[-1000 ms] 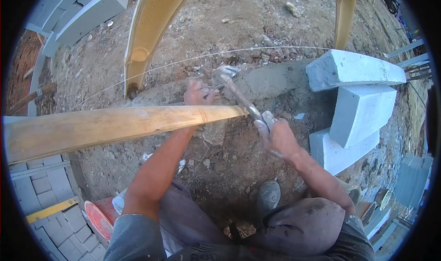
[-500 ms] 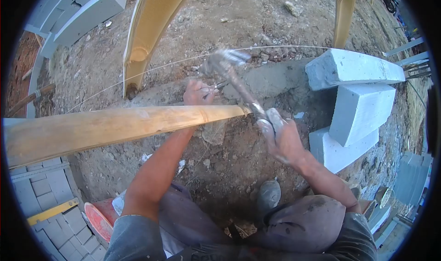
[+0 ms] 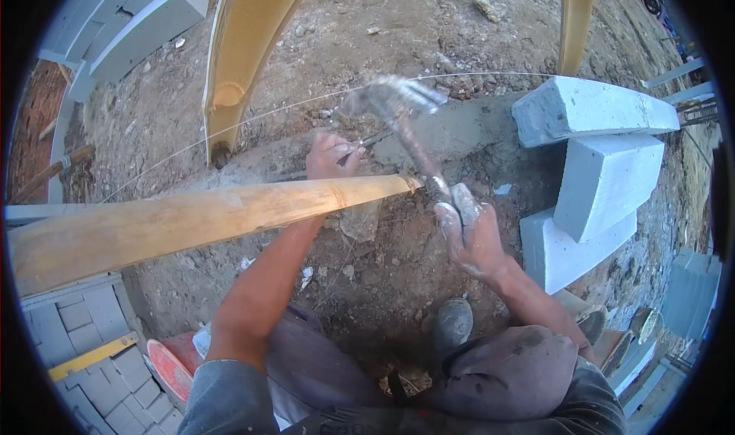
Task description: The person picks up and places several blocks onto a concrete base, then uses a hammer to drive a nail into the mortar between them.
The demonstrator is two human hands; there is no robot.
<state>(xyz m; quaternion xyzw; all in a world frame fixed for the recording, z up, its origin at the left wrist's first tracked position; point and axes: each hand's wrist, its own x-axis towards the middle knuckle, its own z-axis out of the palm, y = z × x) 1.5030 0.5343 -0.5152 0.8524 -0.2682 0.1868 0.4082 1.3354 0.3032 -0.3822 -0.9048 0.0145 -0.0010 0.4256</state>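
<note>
Left hand (image 3: 328,156) closed on thin metal rod (image 3: 375,139), center frame; right hand (image 3: 476,236) gripping hammer (image 3: 418,156), its head blurred. Off-line swing or slipping rod could hit left knuckles; hammer might snag string (image 3: 306,102). Pole (image 3: 191,215) end near both hands cramps them. Blocks (image 3: 612,182) edge right; more room over dirt (image 3: 429,37), upper center.

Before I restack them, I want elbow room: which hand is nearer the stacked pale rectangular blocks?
Right. The right hand, gripping the metal-headed hammer, is left of the blocks; the left hand is farther left, beside the tan bamboo pole.
</note>
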